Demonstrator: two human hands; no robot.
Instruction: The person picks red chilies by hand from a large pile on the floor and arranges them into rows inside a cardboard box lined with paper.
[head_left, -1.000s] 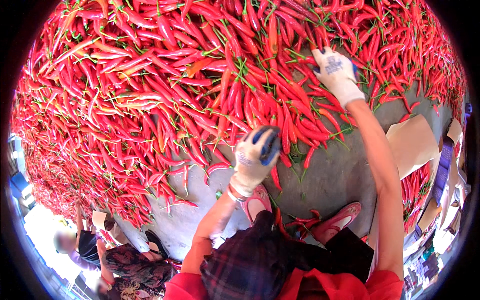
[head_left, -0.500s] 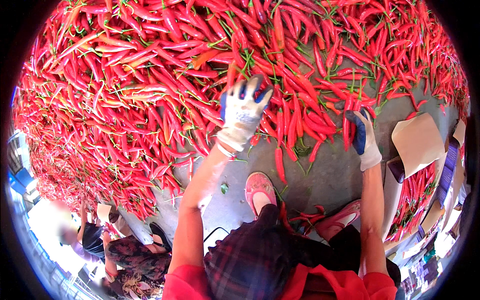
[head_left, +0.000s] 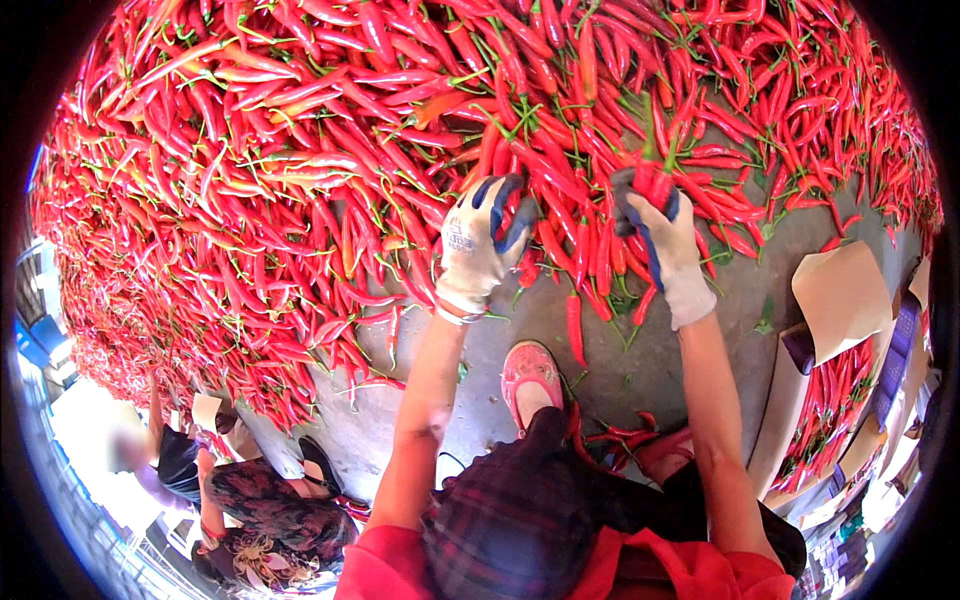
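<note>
Both my hands wear off-white knitted gloves with dark blue coated fingers. My left hand (head_left: 482, 238) is at the near edge of a large heap of red chili peppers (head_left: 330, 165). Its fingers and thumb are apart in a loose curve, with red showing between them; I see nothing gripped there. To its right, my right hand (head_left: 662, 232) is closed around a few red chili peppers (head_left: 655, 184). Their green stems point up and away from me. Between the hands, more peppers lie on the grey floor (head_left: 480, 370), some with stems toward me.
On the right stands a box of red peppers (head_left: 830, 400) with a raised cardboard flap (head_left: 842, 295). My pink shoe (head_left: 531, 372) is on the floor below the hands, near a few loose peppers (head_left: 625, 437). Another person (head_left: 275, 510) sits at the lower left beside the heap.
My right hand has moved left, away from the box side, and now holds chili peppers upright. My left hand has stayed near the same place, its thumb and fingers more parted.
</note>
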